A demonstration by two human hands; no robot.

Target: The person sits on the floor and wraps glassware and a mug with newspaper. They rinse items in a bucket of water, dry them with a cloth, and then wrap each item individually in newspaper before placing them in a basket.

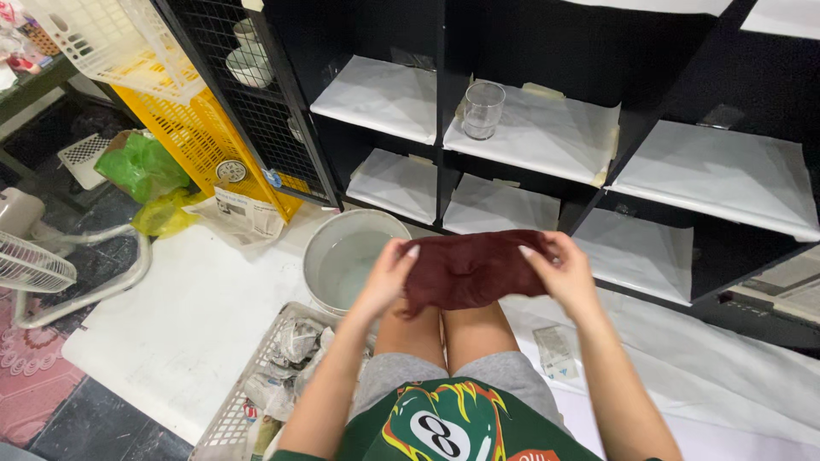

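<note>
Two hands, left hand (389,277) and right hand (559,269), pinching a maroon cloth (470,269) beside a water-filled bucket (318,252).

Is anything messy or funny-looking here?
Yes. A crumpled newspaper lies on the floor by the yellow crate. The left hand and right hand hold a dark red cloth bunched up.

A clear glass (483,109) stands on a shelf (547,137) above a grey bucket (352,256).
</note>
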